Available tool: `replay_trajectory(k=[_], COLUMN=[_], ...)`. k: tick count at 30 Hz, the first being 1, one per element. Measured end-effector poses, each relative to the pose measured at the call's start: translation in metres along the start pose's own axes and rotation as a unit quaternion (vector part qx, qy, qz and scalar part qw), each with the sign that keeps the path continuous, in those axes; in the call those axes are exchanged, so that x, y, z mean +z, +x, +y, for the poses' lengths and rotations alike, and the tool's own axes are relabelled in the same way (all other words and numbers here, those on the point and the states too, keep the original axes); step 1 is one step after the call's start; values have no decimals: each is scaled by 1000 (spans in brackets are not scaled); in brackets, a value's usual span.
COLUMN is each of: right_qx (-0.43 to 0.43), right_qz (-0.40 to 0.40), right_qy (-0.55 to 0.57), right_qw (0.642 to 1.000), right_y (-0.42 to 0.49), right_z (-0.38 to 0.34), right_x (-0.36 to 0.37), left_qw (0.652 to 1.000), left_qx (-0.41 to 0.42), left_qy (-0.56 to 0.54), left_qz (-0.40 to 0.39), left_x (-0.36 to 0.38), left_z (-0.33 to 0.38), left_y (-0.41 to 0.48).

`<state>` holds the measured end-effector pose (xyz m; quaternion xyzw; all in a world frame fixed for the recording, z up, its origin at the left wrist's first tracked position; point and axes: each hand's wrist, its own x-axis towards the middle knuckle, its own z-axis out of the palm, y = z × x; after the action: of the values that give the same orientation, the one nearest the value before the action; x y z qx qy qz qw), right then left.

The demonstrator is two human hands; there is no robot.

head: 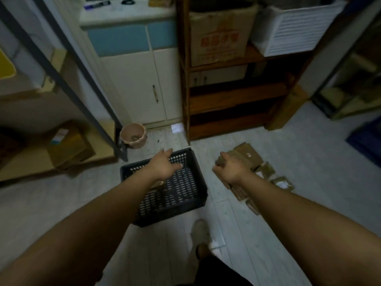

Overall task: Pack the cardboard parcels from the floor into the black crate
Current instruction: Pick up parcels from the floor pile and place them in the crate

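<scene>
While I look down past my own shoe point(201, 234), both forearms reach out low over the pale floor point(208, 174). The black crate point(175, 213) sits just ahead of that foot, slightly left. My left hand point(165, 164) hangs over the crate's far half with fingers straight and loosely spread, holding nothing. A brown scrap point(158, 183) shows under the wrist, possibly 1 parcel already inside, though I cannot be sure. To the right of the crate, across a narrow strip of bare floor, the cardboard parcels point(247, 155) lie in a loose, overlapping heap. My right hand point(232, 169) is over the heap's near-left edge with its fingers curled. The blur stops me telling whether they close on a parcel or on nothing. I judge the step to be a pickup from the heap. To do it well I would take 1 flat parcel by its edge, lift it clear of its neighbours, carry it left over the crate's right wall and lay it flat on the base. The floor strip gives room for that swing. Further out, a rack leg point(121, 149) and a pink pot point(134, 136) crowd the crate's far-left corner. The wooden shelf point(226, 104) stands beyond both, and a blue bin point(367, 139) sits well off to the right.
</scene>
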<state>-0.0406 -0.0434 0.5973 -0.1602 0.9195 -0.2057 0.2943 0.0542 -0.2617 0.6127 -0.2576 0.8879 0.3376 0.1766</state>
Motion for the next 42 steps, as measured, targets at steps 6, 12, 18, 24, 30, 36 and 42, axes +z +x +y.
replay_trajectory(k=[6, 12, 18, 24, 30, 36, 42], right_qx=[64, 116, 149, 191, 211, 236, 242], right_qz=[56, 130, 123, 111, 73, 34, -14], right_qy=[-47, 1, 30, 61, 103, 121, 122], right_qw=[995, 985, 981, 973, 969, 964, 962], right_y=[-126, -200, -258, -292, -266, -212, -148], right_z=[88, 187, 313, 422, 484, 539, 602], right_x=[-53, -109, -157, -192, -198, -195, -195], left_qw=[995, 985, 981, 974, 971, 969, 973], left_qx=[89, 152, 170, 168, 125, 91, 9], left_qy=[29, 67, 42, 64, 25, -27, -37], left_qz=[-38, -39, -80, -140, -200, -227, -229], left_x=[44, 100, 192, 280, 341, 395, 451], left_z=[90, 184, 298, 376, 414, 435, 438], left_y=[-74, -116, -139, -149, -114, -35, 16])
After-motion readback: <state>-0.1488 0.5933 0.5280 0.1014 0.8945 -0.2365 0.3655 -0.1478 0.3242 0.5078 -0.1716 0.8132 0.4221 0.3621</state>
